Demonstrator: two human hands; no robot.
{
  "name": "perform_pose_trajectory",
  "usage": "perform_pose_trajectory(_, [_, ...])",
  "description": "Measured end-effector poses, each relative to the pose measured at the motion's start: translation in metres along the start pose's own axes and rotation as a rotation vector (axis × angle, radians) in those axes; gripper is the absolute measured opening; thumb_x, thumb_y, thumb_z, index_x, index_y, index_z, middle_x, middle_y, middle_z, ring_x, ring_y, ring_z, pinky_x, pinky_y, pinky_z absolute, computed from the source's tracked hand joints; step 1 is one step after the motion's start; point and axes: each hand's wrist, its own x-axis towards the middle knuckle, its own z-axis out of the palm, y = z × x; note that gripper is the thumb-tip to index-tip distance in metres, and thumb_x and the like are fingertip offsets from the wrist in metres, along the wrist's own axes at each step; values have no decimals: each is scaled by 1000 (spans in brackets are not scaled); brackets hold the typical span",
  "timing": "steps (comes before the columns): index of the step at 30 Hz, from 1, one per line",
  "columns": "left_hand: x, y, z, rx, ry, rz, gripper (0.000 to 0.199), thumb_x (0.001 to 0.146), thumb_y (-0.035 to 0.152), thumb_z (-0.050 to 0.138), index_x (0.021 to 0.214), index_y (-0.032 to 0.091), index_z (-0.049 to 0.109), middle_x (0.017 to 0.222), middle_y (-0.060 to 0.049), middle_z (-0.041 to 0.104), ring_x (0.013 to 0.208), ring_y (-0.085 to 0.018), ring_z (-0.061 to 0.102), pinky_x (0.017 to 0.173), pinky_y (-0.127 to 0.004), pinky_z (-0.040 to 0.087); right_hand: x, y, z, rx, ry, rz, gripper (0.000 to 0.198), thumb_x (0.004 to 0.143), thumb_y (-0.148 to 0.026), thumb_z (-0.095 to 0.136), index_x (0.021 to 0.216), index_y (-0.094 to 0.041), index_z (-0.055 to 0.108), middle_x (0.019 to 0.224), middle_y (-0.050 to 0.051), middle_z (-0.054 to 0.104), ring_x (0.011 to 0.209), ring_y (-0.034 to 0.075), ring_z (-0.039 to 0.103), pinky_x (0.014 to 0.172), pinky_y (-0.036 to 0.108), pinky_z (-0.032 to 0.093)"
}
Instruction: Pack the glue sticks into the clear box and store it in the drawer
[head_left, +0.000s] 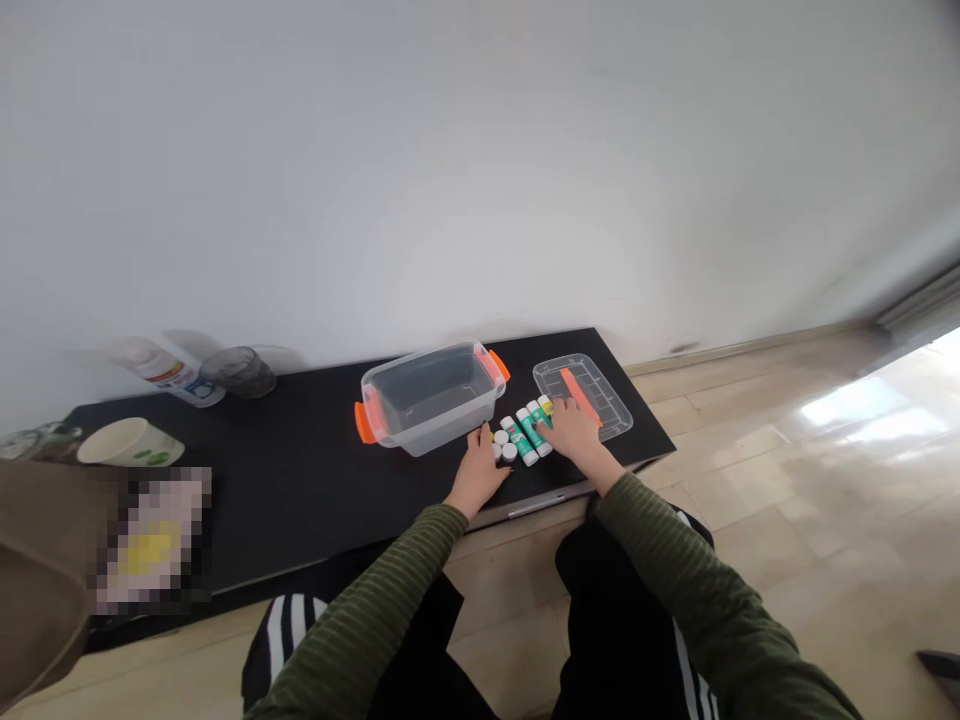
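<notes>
Several small white-capped containers (502,439) stand bunched on the black table. My left hand (477,474) rests around their left side, with thumb and fingers apart. Beside them several glue sticks (520,441) with white caps and green labels lie side by side in a row. My right hand (576,436) is closed over the right end of that row, its fingers hiding part of the last glue stick, which shows some yellow. Just behind my left hand sits a clear plastic box (442,420) with orange handles, its top uncovered.
A clear lid (619,412) with an orange strip lies at the table's right, partly behind my right hand. On the left are a white spray can (172,375), a dark glass (240,372) and a paper bowl (129,443). A white wall rises behind the table (300,490).
</notes>
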Motion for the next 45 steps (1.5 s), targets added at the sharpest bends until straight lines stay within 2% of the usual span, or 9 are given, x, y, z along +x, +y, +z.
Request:
perform_pose_trajectory(18, [18, -27, -9, 3, 101, 164, 70, 75, 13, 64, 142, 19, 41, 142, -12, 38, 135, -25, 45, 116, -38, 36, -1, 2, 14, 66, -58, -93, 70, 83, -58, 64, 139, -18, 48, 137, 20, 46, 125, 35, 44, 94, 44, 44])
perform_pose_trajectory(26, [-12, 2, -42, 202, 87, 147, 70, 76, 11, 64, 142, 19, 41, 146, -15, 38, 134, -29, 46, 107, -39, 44, -14, -2, -12, 177, 68, -272, 29, 94, -31, 55, 118, -17, 64, 120, 13, 61, 117, 24, 53, 95, 34, 44])
perform_pose_trajectory(29, [-40, 22, -69, 23, -43, 210, 40, 83, 17, 59, 122, 20, 58, 117, -9, 60, 105, -21, 62, 88, -33, 51, -37, 1, -26, 332, -277, -551, 18, 88, -27, 62, 101, -17, 71, 95, 5, 69, 90, 18, 62, 82, 27, 47])
perform_pose_trajectory(31, [-58, 28, -89, -280, -318, 257, 25, 82, 34, 66, 102, 20, 66, 89, -5, 64, 76, -16, 62, 70, -29, 51, -54, 5, -37, 490, -664, -779, 23, 83, -37, 70, 96, -18, 74, 83, 2, 69, 76, 15, 62, 71, 24, 47])
perform_pose_trajectory(33, [-71, 27, -107, -577, -621, 320, 43, 68, 58, 76, 79, 18, 66, 73, -4, 63, 60, -14, 56, 56, -27, 47, -67, 7, -48, 705, -932, -979, 40, 77, -54, 74, 91, -16, 75, 77, 3, 69, 68, 14, 61, 65, 24, 45])
perform_pose_trajectory(35, [-76, 22, -118, -850, -703, 352, 68, 55, 87, 64, 56, 19, 56, 53, -3, 54, 43, -12, 46, 43, -27, 38, -72, 6, -55, 982, -937, -1080, 63, 72, -77, 64, 71, -15, 72, 64, 5, 64, 58, 14, 55, 58, 26, 42])
perform_pose_trajectory(39, [-54, 11, -117, -929, -490, 96, 89, 66, 94, -7, 35, 24, 36, 32, -2, 27, 32, -10, 29, 37, -28, 22, -55, -6, -50, 1329, -631, -797, 91, 74, -93, -2, 37, -23, 42, 34, 0, 30, 39, 11, 31, 47, 28, 29])
perform_pose_trajectory(42, [-27, 9, -100, -676, -514, -124, 91, 70, 85, -21, 32, 24, 35, 32, -5, 28, 32, -9, 23, 39, -28, 14, -32, -13, -36, 1198, -587, -467, 90, 75, -84, -22, 34, -25, 32, 31, -1, 18, 38, 11, 27, 46, 27, 24])
perform_pose_trajectory(45, [-13, 9, -85, -609, -509, -154, 91, 70, 81, -26, 31, 24, 33, 32, -5, 26, 33, -9, 23, 41, -29, 16, -18, -13, -25, 1047, -506, -333, 90, 77, -80, -23, 34, -24, 32, 33, 0, 22, 39, 11, 27, 47, 27, 25])
